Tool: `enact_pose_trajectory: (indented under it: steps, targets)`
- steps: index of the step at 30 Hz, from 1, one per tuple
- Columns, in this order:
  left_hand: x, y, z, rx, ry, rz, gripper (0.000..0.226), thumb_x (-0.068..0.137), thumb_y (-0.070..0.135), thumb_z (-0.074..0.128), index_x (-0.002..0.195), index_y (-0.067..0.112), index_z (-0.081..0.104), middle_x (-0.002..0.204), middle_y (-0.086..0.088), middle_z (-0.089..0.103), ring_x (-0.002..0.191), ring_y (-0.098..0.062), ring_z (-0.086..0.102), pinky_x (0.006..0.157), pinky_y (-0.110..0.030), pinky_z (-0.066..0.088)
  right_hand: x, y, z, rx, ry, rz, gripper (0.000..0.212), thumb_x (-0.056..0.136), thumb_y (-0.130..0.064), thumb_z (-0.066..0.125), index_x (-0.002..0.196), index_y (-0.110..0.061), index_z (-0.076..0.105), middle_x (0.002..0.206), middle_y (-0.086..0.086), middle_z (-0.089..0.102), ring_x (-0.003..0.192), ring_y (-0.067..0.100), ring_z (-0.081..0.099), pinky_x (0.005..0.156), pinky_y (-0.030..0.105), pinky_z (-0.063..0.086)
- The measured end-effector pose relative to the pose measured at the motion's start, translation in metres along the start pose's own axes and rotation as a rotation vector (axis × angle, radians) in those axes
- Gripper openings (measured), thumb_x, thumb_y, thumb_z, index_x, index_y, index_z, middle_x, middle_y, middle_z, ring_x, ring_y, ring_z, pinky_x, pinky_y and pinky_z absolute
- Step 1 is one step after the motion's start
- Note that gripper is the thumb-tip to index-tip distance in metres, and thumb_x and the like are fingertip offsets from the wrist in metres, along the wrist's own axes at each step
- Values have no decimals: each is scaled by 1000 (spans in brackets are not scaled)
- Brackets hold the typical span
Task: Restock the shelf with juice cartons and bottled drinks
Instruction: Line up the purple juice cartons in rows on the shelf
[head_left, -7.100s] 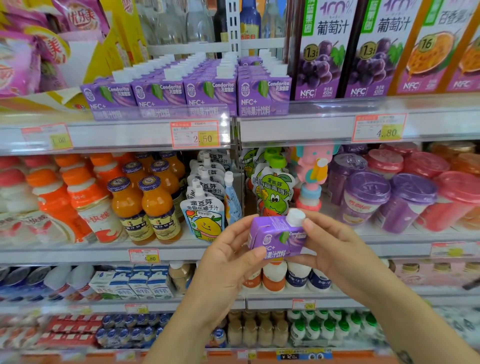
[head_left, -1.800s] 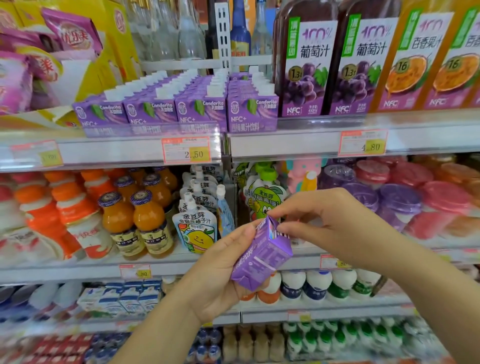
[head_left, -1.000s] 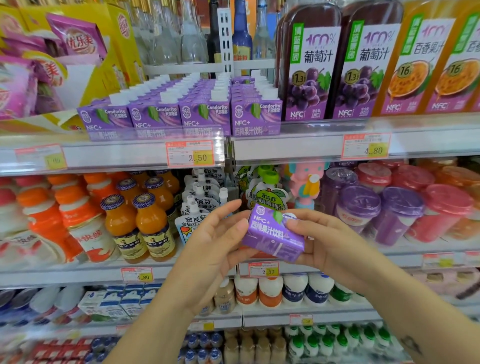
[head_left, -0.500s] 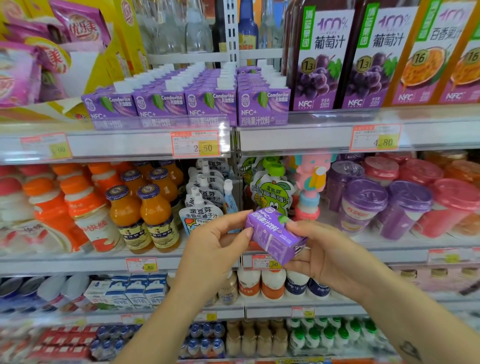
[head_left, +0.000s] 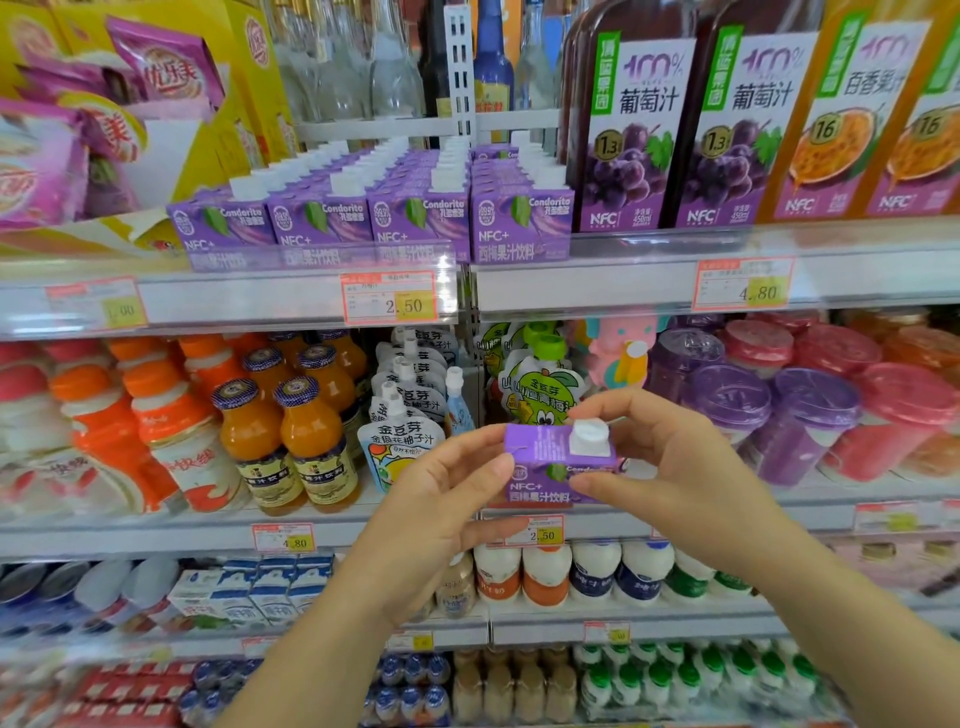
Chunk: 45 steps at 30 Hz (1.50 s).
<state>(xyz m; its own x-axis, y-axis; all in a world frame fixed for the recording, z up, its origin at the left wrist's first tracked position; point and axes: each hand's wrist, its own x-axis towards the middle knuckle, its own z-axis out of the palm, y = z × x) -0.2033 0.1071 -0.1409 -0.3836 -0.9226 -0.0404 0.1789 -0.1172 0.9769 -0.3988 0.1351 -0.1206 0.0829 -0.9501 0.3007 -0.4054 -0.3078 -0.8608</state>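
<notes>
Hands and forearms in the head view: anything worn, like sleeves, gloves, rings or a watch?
Nothing worn. The left hand and right hand are ungloved, no rings visible on the fingers. The left forearm and right forearm run bare to the frame edge: no sleeve, watch or bracelet.

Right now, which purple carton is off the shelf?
The carton held between the left hand and right hand; the other cartons stand shelved in rows above.

Small purple paperboard juice carton (head_left: 556, 470): smooth, printed, slight sheen; square white cap (head_left: 588, 438) matt plastic. Clear plastic shelf-edge strip (head_left: 597, 283) glossy, reflective, over paper price tags (head_left: 387, 304). Round orange juice bottles (head_left: 311, 436) smooth, shiny. Purple translucent plastic lidded cups (head_left: 813, 410) glossy. White spouted pouches (head_left: 397, 452) smooth film, soft sheen
</notes>
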Motion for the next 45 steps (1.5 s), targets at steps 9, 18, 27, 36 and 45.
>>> enact_pose_trajectory:
  steps: [9, 18, 27, 36, 45]
  targets:
    - [3, -5, -1, -197, 34, -62, 45, 70, 14, 62, 114, 7, 63, 107, -14, 71, 84, -19, 70, 64, -24, 57, 2, -2, -2, 41, -28, 40, 39, 69, -34, 75, 107, -32, 65, 104, -23, 68, 101, -3, 63, 86, 17, 51]
    - [-1, -2, -5, -121, -21, 72, 47, 72, 3, 62, 117, 15, 61, 106, -2, 73, 101, -13, 66, 74, -24, 57, 3, 2, -3, 546, -235, 396, 60, 68, -13, 80, 123, -18, 56, 107, 1, 72, 91, 27, 71, 72, 30, 59]
    - [5, -12, -10, -263, 47, -124, 44, 73, 15, 61, 116, 12, 60, 105, -15, 71, 84, -19, 71, 67, -28, 60, 1, 3, 14, 61, -243, 105, 70, 74, -5, 80, 125, -40, 46, 103, -12, 67, 94, 11, 66, 83, 33, 57]
    - [10, -23, 5, -672, -92, -274, 38, 79, 8, 52, 115, 5, 64, 110, -23, 67, 78, -27, 72, 58, -32, 60, 4, -12, 17, -26, -112, -3, 68, 64, -23, 86, 120, -41, 52, 105, -12, 60, 87, 7, 62, 77, 19, 53]
    - [15, -10, 0, -355, 77, 37, 46, 73, 8, 60, 118, 15, 59, 103, -10, 72, 91, -21, 70, 69, -31, 60, 4, 0, 1, 98, -175, 104, 66, 73, -17, 80, 125, -43, 48, 93, -3, 73, 84, 14, 70, 79, 29, 57]
